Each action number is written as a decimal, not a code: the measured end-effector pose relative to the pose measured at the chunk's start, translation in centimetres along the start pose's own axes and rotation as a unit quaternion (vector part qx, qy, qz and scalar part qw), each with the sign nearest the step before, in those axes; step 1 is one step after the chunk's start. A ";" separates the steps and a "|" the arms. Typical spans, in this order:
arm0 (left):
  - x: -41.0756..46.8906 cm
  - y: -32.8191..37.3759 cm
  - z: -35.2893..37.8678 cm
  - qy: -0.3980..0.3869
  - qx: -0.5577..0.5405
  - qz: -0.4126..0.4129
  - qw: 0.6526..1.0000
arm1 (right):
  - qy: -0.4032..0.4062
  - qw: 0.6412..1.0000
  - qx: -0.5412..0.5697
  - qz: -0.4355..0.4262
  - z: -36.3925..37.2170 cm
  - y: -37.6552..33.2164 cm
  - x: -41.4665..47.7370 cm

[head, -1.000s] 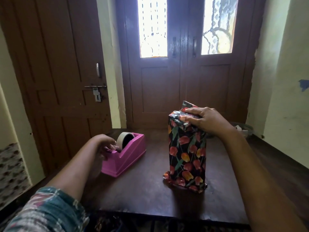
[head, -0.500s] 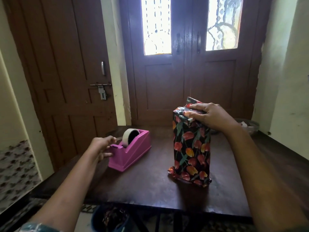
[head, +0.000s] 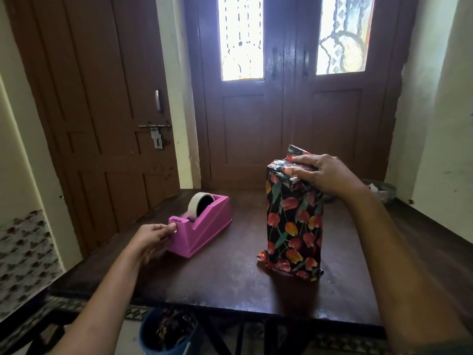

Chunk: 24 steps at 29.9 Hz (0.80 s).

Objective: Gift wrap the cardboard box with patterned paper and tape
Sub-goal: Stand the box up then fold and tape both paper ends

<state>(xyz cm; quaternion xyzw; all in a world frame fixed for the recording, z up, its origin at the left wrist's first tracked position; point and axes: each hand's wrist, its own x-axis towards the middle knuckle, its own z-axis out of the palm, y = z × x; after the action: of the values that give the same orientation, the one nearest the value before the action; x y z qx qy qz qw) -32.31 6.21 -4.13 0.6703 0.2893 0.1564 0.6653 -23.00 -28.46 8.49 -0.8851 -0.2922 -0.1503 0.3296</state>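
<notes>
Left hand [head: 156, 235]: your grip pinches thumb to forefinger at the cutter edge, seemingly on the free end of the tape [head: 195, 204]; the strip itself is too thin and clear to make out
Risk at the dispenser [head: 204, 226]: pull off-line and the strip may curl onto itself or tear ragged; nothing steadies the body, so it could skid on the tabletop [head: 230, 283]
Risk at the box [head: 294, 221]: it stands tall on a narrow, crumpled end, well apart from the dispenser; press unevenly and it may tip
Right hand [head: 330, 175]: your grip lies spread over the top, pressing the folds down; ease off and they will likely spring open
Loose flap [head: 297, 151]: one pointed corner stands up behind your fingers, not yet folded
Materials: dark polished wooden tabletop; pink wedge-shaped hard plastic dispenser; pale tape wound upright in its cradle; slick black paper [head: 289, 242] with red and orange tulips, creased at both ends
Far: brown panelled doors [head: 281, 124] with patterned glass
</notes>
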 end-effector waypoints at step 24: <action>-7.1 14.8 12.1 -0.212 0.098 0.277 0.932 | -0.052 0.991 0.093 0.075 -0.6 -0.3 1.0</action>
<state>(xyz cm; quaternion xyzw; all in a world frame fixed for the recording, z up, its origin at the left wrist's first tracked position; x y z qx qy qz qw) -28.03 -6.94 10.84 0.8030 -0.0415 0.1596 0.5727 -22.49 -28.24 9.54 -0.8768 -0.2545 -0.0508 0.4047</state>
